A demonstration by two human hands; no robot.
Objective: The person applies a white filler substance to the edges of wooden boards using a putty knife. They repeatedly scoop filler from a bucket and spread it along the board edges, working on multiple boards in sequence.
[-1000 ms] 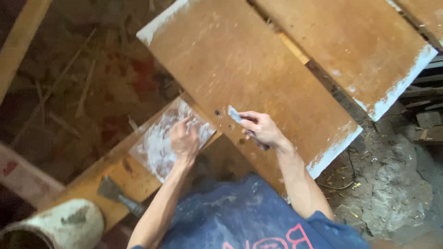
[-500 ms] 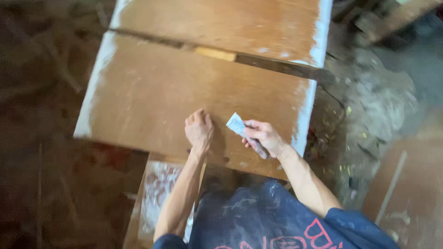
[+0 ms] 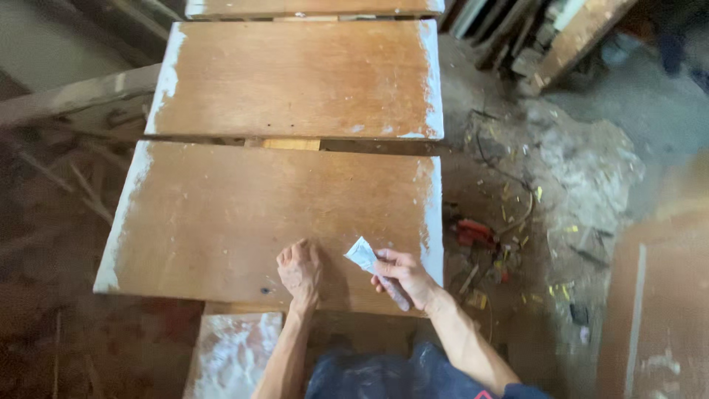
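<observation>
At the far left we are seeing a grey beam (image 3: 74, 94) slanting in behind the boards, with loose sticks (image 3: 70, 185) lying on the dark floor below it. Next we are looking at the near board (image 3: 221, 214), a brown panel with white-smeared ends, lying flat and crosswise in front of us. Below its near edge a small board (image 3: 233, 355) caked in white putty is poking out. Our left hand (image 3: 299, 270) is resting palm down on the near board close to its near edge, fingers loosely curled and holding nothing. Just right of it our right hand (image 3: 405, 277) is closing around the handle of a putty knife (image 3: 365, 257), whose white-coated blade is pointing up and left, hovering over or perhaps just touching the board; the blur is keeping us from telling which. Beyond a narrow gap the far board (image 3: 295, 77) is lying parallel, also white at its ends. Further right, bare ground is showing, with rubble (image 3: 591, 166), yellow scraps (image 3: 539, 193) and a red tool (image 3: 473, 233) lying beside the near board's right end. At the far right a brown panel (image 3: 665, 310) is filling the corner
</observation>
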